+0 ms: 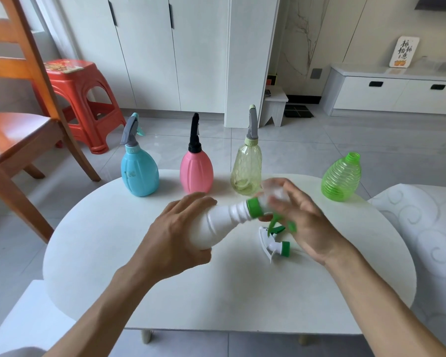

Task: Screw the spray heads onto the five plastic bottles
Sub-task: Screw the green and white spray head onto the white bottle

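Observation:
My left hand [177, 235] grips a white bottle [222, 222] tilted on its side above the white table [113, 253]. A spray head with a green collar [255, 207] sits on the bottle's neck, and my right hand [298, 217] is wrapped around it, blurred. A second white spray head with a green collar [274, 244] lies on the table under my right hand. At the table's far edge stand a blue bottle [139, 172], a pink bottle [196, 171] and a pale yellow bottle [246, 168], each with a spray head on. A green ribbed bottle [341, 177] stands at the far right with an open neck.
A wooden chair [16, 130] and a red plastic stool [80, 99] stand on the floor to the left. A patterned white cushion [428, 228] lies beside the table on the right. White cabinets line the far wall.

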`<action>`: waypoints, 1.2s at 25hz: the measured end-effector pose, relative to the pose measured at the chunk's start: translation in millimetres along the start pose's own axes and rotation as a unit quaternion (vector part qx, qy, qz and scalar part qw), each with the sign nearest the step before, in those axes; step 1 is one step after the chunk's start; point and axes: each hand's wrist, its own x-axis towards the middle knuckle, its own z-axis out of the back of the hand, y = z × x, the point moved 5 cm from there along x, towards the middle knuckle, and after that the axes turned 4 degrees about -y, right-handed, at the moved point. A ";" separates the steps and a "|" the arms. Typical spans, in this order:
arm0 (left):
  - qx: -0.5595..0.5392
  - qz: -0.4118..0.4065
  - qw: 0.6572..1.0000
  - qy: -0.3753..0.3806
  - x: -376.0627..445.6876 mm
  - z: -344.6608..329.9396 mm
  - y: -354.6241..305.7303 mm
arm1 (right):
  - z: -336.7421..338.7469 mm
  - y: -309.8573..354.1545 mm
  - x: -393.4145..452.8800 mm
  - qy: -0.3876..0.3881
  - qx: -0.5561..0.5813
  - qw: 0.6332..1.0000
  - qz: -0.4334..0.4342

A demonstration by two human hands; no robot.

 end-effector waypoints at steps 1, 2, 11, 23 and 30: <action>-0.108 0.060 0.992 0.023 0.9 -0.8 1.8 | 0.8 0.7 0.5 -0.005 0.154 0.988 -0.029; -0.221 0.110 0.967 0.063 1.4 -5.5 2.1 | -0.6 1.6 0.1 -0.003 0.272 0.961 -0.051; -0.522 0.159 0.758 0.357 -13.6 -40.4 -19.2 | -35.9 7.2 -12.2 0.101 0.238 0.966 -0.011; -0.055 0.095 0.993 -0.053 -4.9 -43.0 -26.9 | -37.3 -8.6 -11.6 -0.109 0.227 0.968 -0.021; -0.163 0.082 0.982 0.040 2.9 -28.9 -26.2 | -27.8 0.6 -0.5 0.057 0.257 0.965 -0.013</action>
